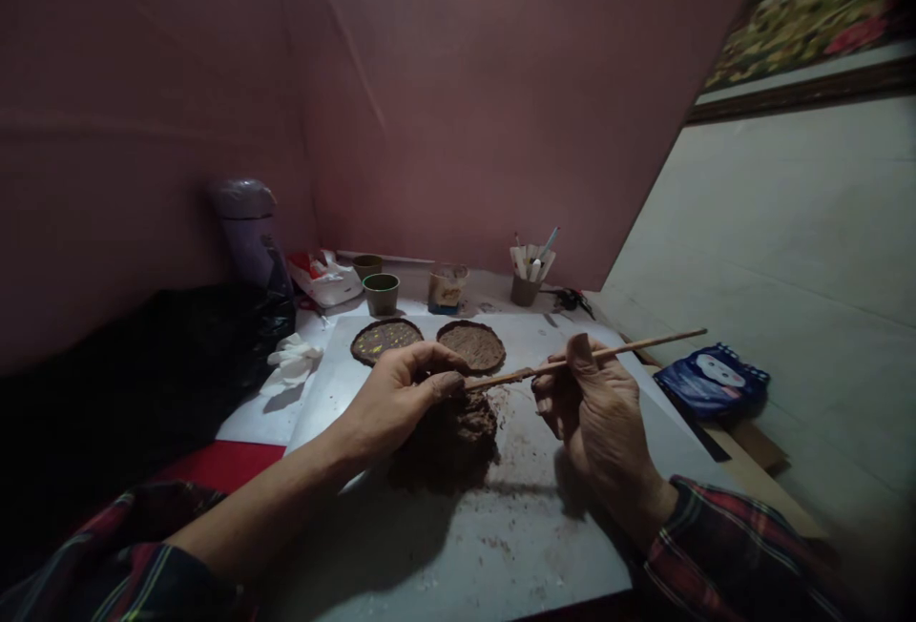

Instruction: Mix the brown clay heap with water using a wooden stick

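A long thin wooden stick (655, 342) slants up to the right across both hands, its lower end smeared with brown clay. My right hand (608, 417) grips it near the middle between thumb and fingers. The stick's left end is pinched by the thumb and forefinger of my left hand (407, 388). Directly under my left hand sits a rough dark brown lump of clay (458, 441), partly in shadow. Behind it lie two round clay discs with raised rims, a yellow-flecked disc (385, 340) and a plain brown disc (473, 345). Both hands have clay on the fingers.
Crumbs dot the white board (530, 546). At the back stand a green-rimmed cup (381, 296), a smeared container (447, 290) and a cup of pens (526, 290). White gloves (292, 362) and a black bag (143, 383) lie left; a blue pouch (712, 382) lies right.
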Motion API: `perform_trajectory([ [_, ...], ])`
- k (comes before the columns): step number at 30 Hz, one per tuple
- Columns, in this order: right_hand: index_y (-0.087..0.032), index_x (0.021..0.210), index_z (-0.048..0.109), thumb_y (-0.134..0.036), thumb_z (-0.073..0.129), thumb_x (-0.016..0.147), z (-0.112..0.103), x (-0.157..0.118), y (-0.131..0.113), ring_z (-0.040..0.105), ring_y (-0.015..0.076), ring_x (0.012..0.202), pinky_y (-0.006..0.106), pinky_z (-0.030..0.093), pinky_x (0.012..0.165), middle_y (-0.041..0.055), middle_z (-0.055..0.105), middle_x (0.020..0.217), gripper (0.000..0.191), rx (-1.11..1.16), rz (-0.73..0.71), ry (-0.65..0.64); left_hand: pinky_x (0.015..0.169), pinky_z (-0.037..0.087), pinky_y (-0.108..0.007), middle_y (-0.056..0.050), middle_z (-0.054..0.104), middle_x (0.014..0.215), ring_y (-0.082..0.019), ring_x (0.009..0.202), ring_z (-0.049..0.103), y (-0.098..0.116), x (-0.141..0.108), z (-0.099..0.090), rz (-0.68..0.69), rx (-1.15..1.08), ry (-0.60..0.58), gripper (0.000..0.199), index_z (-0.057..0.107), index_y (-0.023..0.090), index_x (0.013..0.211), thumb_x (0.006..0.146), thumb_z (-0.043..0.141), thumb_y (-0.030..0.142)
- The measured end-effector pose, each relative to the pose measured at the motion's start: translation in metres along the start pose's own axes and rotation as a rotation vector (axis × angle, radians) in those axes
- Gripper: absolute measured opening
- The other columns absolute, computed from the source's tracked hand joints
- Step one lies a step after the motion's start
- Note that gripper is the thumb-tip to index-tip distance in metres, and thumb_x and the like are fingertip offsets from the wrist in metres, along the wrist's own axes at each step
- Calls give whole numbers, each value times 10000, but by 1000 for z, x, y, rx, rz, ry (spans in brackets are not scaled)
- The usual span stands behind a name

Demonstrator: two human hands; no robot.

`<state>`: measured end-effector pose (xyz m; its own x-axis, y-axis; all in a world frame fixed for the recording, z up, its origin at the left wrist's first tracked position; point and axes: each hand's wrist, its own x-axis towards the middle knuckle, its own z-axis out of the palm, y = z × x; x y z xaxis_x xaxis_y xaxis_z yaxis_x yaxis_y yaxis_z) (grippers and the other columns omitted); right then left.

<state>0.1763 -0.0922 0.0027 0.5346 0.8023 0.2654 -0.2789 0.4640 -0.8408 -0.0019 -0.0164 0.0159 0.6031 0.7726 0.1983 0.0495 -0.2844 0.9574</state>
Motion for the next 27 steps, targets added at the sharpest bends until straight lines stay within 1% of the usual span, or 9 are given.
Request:
perform_trajectory([
  [4,-189,699,531,-534,732,681,-1,1,1,547,103,315,138,313,232,-25,638,490,400,-10,-2,-17,727,453,-259,-43,686,877,-145,794,602,1,0,0,-16,-18,-2,214,665,148,913,773,629,305],
  [6,-186,691,535,-523,739,677,-1,1,0,535,97,306,143,320,232,-31,628,480,394,-19,-5,-7,713,450,-255,-38,682,869,-140,780,599,1,0,0,-24,-40,0,215,664,149,903,769,635,315],
  [10,-187,677,537,-480,751,680,-1,0,-2,520,91,301,153,350,250,-47,600,460,363,-20,-29,33,656,435,-241,-12,652,754,-118,684,573,2,0,0,-26,-54,28,176,640,143,820,750,646,304],
  [13,-191,670,538,-470,748,688,1,-1,-4,512,90,302,153,334,250,-35,610,470,349,-30,-24,46,608,412,-229,6,608,673,-99,615,530,4,0,0,-12,-37,57,151,604,138,734,730,657,279],
  [16,-211,662,556,-453,737,703,1,-1,-5,511,93,314,164,321,252,-27,616,482,305,-36,-19,57,569,387,-223,8,590,633,-94,579,507,5,0,0,-17,-48,71,160,591,135,703,739,641,283],
  [18,-250,649,564,-450,735,696,1,-1,-6,509,105,316,187,312,242,-25,615,483,268,-40,-7,53,568,388,-225,-1,600,630,-101,582,516,4,0,0,-20,-56,65,179,607,133,714,756,626,305],
  [20,-261,645,566,-443,737,693,1,0,-6,507,110,314,195,308,238,-25,611,479,254,-37,-6,51,581,401,-231,-12,619,649,-111,599,532,3,0,0,-16,-56,51,203,634,130,744,766,619,331],
  [24,-193,652,549,-488,744,682,1,0,-5,512,98,309,163,306,248,-18,613,469,355,-21,-24,59,619,428,-241,-32,662,730,-130,662,568,1,1,-1,-8,-57,45,214,673,135,819,773,621,337],
  [27,-191,652,545,-525,738,670,2,0,-5,514,95,314,162,314,254,-17,618,474,387,-25,-22,68,637,432,-240,-34,676,750,-129,681,578,-1,1,-1,-9,-70,48,183,684,139,843,790,609,298],
])
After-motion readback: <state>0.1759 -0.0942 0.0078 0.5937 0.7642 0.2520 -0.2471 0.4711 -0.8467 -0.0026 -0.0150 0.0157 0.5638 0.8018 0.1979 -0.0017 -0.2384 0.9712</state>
